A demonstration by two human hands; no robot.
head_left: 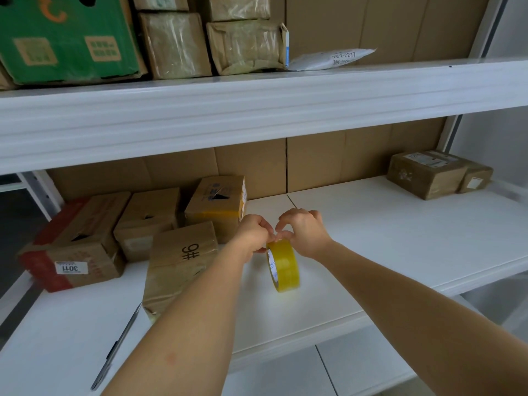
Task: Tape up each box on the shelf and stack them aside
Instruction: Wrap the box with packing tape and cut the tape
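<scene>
A yellow roll of tape [283, 265] stands on edge on the white shelf [385, 238]. My left hand [254, 234] grips the roll's top left rim. My right hand [304, 232] pinches at the top of the roll with thumb and forefinger, touching the left fingertips. Left of the roll lies a cardboard box marked "9#" [183, 261], partly behind my left forearm. Behind it sit three more cardboard boxes: one with a torn hole [217, 207], a middle one [148, 221], and a red-sided one labelled 3011 [77, 244].
Two taped boxes [437, 174] sit at the far right of the shelf. A dark pen-like tool [117, 347] lies near the shelf's front left. The upper shelf [257, 110] overhangs, holding a green box [65, 35], wrapped parcels [245, 47] and a white mailer [331, 60].
</scene>
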